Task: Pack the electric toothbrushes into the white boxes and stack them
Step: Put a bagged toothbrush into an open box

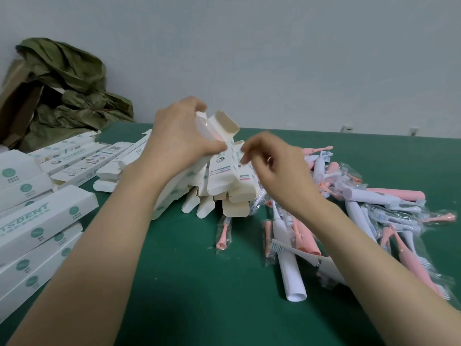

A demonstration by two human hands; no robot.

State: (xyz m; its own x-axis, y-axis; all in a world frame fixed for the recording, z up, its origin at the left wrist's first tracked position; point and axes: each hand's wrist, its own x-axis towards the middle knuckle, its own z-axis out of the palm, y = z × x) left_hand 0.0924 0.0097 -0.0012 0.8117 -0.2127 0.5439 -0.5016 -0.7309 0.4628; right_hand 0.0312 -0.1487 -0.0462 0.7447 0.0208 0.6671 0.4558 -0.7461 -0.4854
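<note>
Nearest the edge of the green table, on the left, closed white boxes lie in a stack. The top one carries pale green lettering of which "TSDENT" can be read, with round green seals along its sides. On the right, a white toothbrush handle points toward the viewer, at the front of a loose pile of toothbrushes, pink and white, many in clear sleeves. One pink brush head lies in its sleeve apart from the pile, nearer the middle.

Farther in, between both forearms, is a heap of empty boxes with their end flaps hanging open. Above it the left hand grips a white box, fingers over the top and thumb pressed against its printed face. The end flap stands open, and something clear shows under the fingers. The right hand is just beside that box, fingers loosely curled with the tips at its edge; it is blurred, so I cannot tell whether it pinches the card.

Left of the hands lie more flat boxes, one showing a barcode; the rest of the print is too small to read. Behind them, an olive bag is slumped against a brown carton by the pale wall.
</note>
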